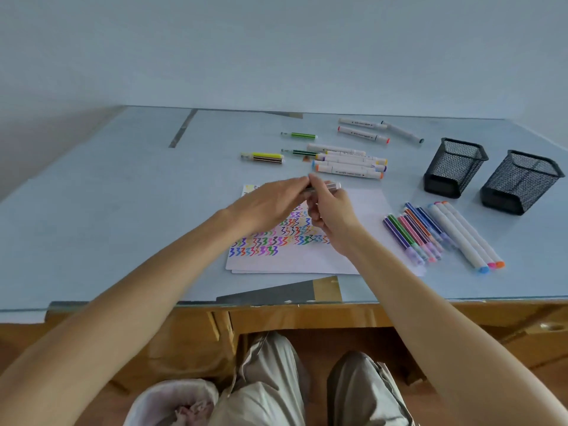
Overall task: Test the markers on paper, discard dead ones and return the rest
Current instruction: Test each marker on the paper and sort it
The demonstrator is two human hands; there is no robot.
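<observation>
Just both hands (270,207) on marker (330,186)

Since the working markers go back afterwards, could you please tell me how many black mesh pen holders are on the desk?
2: one mesh pen holder stands at the desk's right side, the other mesh holder just right of it.

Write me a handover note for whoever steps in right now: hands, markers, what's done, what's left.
Left hand and right hand both grip one marker above the test paper.
Paper is part filled with coloured squiggles.
Two mesh pen holders stand to the right, with a marker row in front of them.
More markers lie behind the paper.
Left: test the held marker, sort, refill holders.
</observation>
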